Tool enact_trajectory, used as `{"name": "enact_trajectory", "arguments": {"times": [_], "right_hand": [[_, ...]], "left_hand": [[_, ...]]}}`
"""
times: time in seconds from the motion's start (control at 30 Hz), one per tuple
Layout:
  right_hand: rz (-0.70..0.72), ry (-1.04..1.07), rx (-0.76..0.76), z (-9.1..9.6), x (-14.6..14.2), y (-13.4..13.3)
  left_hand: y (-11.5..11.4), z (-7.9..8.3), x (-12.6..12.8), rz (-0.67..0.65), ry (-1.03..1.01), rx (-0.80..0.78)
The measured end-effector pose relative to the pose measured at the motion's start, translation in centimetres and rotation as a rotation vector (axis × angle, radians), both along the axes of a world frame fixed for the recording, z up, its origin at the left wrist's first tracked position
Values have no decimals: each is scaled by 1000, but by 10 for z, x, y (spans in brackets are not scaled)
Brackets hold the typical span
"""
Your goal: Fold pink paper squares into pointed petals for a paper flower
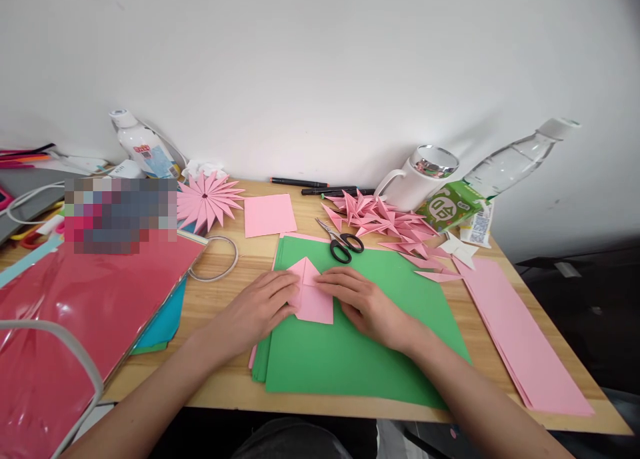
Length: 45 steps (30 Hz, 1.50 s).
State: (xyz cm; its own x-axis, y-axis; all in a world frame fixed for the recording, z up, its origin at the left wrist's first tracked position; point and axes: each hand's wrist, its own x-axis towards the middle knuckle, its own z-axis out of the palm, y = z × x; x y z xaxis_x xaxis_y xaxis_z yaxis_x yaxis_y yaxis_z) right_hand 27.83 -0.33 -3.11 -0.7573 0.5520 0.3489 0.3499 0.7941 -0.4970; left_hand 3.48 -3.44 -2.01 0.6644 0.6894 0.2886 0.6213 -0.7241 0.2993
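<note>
A partly folded pink paper (314,298) lies on a stack of green sheets (350,359) near the middle of the desk (235,292), closer to its front edge than to the wall; its top is folded to a point and its lower part is a plain rectangle. The left hand (260,309) lies flat with its fingertips on the paper's left edge, and the right hand (363,302) lies flat with its fingers across the right side, just below the point. Neither hand pinches anything: both are spread and press down. The paper looks thin and very light, limp when lifted yet stiff enough to hold a crease, and it would likely slide on the smooth green sheet unless one hand pins it. It probably tears or wrinkles easily, so it is best held flat under the fingertips or taken by a folded edge or corner, where the doubled layers give more body. Black-handled scissors (344,243) lie just beyond the paper at the green sheets' far edge, and a pile of folded pink points (390,222) sits towards the back right corner beside a white mug (417,179). A pink paper flower (207,199) and a flat pink square (270,214) lie at the back, long pink sheets (520,339) run along the right edge, and a red bag (75,312) covers the left end.
</note>
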Motion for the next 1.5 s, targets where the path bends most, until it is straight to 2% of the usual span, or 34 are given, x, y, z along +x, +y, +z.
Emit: {"name": "enact_trajectory", "arguments": {"times": [0.3,0.63,0.83,0.97,1.2,1.5], "right_hand": [[34,42,-11,1,1,2],[78,26,49,5,0,1],[90,84,-104,6,-5,1],[-9,148,-189,4,-13,0],[-220,110,-239,-1,-26,-6],[-343,132,-223,-6,-34,-9]], "left_hand": [[3,-9,-4,-4,-202,-80],[3,-10,-4,-46,-200,-61],[2,-10,-1,-34,-220,-53],[2,-9,0,-19,-224,-63],[1,-11,2,2,-231,-51],[0,-10,3,-1,-252,-83]]}}
